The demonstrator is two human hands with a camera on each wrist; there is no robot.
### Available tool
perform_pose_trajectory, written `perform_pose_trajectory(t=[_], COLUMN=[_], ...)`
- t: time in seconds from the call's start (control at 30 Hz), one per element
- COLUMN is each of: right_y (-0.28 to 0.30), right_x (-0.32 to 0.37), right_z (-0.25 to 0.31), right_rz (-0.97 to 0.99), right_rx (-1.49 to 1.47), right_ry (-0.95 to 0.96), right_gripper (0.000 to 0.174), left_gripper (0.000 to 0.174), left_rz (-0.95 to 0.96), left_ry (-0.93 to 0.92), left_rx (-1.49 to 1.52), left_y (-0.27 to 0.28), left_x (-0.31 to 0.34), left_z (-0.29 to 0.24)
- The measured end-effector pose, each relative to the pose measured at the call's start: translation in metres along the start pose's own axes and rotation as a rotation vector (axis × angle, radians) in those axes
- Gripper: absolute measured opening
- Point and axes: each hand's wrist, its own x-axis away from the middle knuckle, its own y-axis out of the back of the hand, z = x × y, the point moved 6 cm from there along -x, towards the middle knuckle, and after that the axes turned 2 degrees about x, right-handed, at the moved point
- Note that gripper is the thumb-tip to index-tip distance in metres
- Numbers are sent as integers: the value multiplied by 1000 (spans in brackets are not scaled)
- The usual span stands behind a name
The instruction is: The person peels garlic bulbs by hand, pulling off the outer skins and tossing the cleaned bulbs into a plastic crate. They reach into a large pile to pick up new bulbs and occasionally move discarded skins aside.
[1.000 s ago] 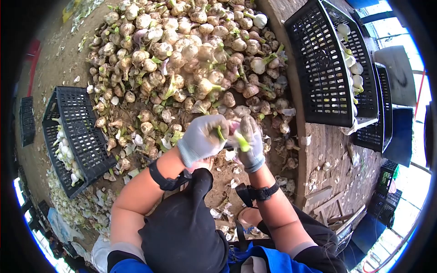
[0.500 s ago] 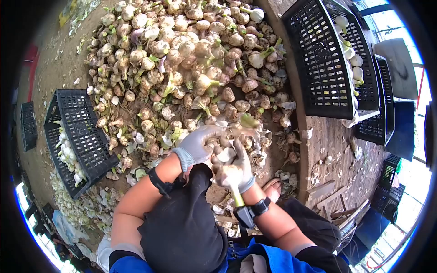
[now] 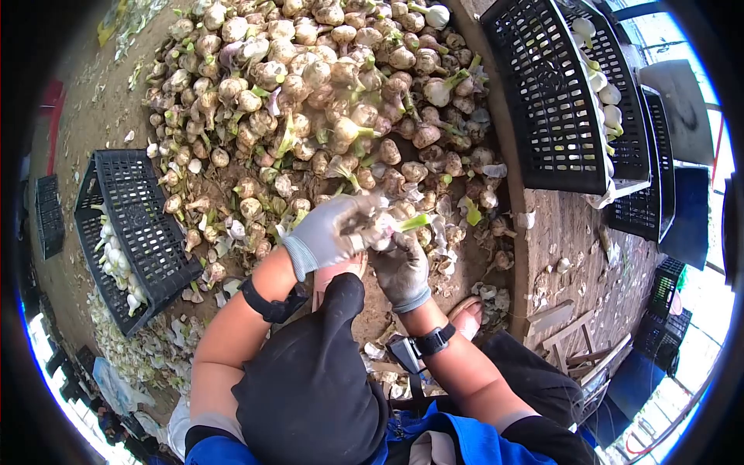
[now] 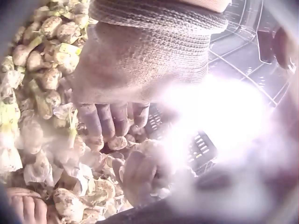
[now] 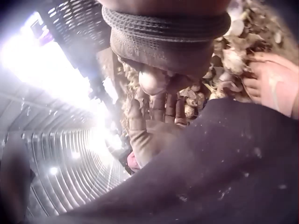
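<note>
A pale garlic bulb (image 3: 382, 225) with a green stem (image 3: 415, 222) pointing right lies between the two gloved hands in the head view. My right hand (image 3: 404, 273) grips it from below; in the right wrist view the bulb (image 5: 153, 81) shows under the glove (image 5: 159, 49), against curled fingers. At the bulb's left side is my left hand (image 3: 325, 232), its fingers reaching across to the bulb. The left wrist view shows that glove (image 4: 140, 60) with fingers fairly straight. Exact finger contact is blurred.
A large heap of garlic (image 3: 310, 85) spreads beyond the hands. Black crates holding garlic stand left (image 3: 143, 225) and right (image 3: 546, 101). A wooden board edge (image 3: 521, 256) runs along the right. Loose skins and a foot (image 3: 466, 318) are near the hands.
The right hand has turned, so the bulb's stem points right instead of down towards the wrist. A green piece, blurred in the air half a second ago, now rests on the heap's right side.
</note>
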Motion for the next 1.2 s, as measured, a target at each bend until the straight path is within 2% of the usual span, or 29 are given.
perform_pose_trajectory(t=[0.03, 0.07, 0.13, 0.17, 0.2, 0.27, 0.3, 0.4, 0.43, 0.5, 0.53, 0.6, 0.67, 0.7, 0.77, 0.83, 0.93, 0.97, 1.03, 1.07, 1.13, 1.17, 1.2], right_y=[-5, -8, -23, -53, -54, -66, -66, -70, -69, -73, -72, -72, -71, -63, -61, -63, -64, -65, -66, -65, -60, -66, -68], right_x=[-4, -5, -1, 10, 8, 11, 9, 14, 13, 16, 17, 17, 17, 14, 13, 13, 13, 14, 13, 13, 14, 14, 11], right_z=[4, 8, 25, 35, 36, 43, 43, 35, 38, 41, 43, 42, 40, 39, 37, 41, 42, 43, 42, 42, 37, 39, 44], right_rz=[79, 80, 171, 138, 137, 163, 138, 97, 149, 113, 79, 106, 55, 41, 30, 17, 13, 13, 55, 56, 213, 319, 319], right_rx=[91, 94, 548, 898, 899, 1238, 1253, 1187, 1198, 1115, 1031, 961, 1111, 1146, 1052, 979, 894, 894, 846, 847, 565, 492, 493], right_ry=[84, 84, 274, 382, 381, 627, 644, 547, 680, 672, 659, 633, 597, 614, 604, 556, 502, 502, 439, 439, 339, 337, 336], right_gripper=[38, 38, 53, 55, 55, 57, 57, 57, 59, 60, 61, 63, 63, 63, 62, 60, 57, 57, 59, 59, 65, 66, 66], left_gripper=[42, 42, 40, 34, 34, 28, 28, 22, 21, 20, 20, 21, 24, 28, 32, 33, 25, 25, 18, 18, 20, 17, 17], left_rz=[-29, -31, -51, -86, -86, -136, -138, -198, -190, -138, -139, -195, -154, -167, -182, -169, -126, -127, -180, -182, -180, -178, -178], left_ry=[-169, -171, -204, -162, -161, -199, -197, -288, -174, 29, 29, -267, -266, -327, -388, -298, -211, -211, -303, -303, 9, -4, -3], left_rx=[-308, -306, -493, -474, -473, -572, -572, -663, -489, -35, -34, -292, -366, -417, -469, -137, -78, -78, -444, -443, -111, 21, 22], left_y=[-1, -2, -3, -4, -7, -9, -8, -4, 0, 2, 2, 3, 6, 5, 4, 5, 6, 7, 9, 8, 11, 9, 10], left_x=[-2, -3, -2, -1, -1, 2, 2, 1, -2, -6, -6, -2, -1, 0, 0, -4, -1, 0, 4, 2, -6, -5, -4], left_z=[-5, -3, -2, -8, -12, -18, -18, -24, -18, -5, -6, -25, -26, -24, -24, -18, -8, -12, -32, -30, -1, 2, 2])
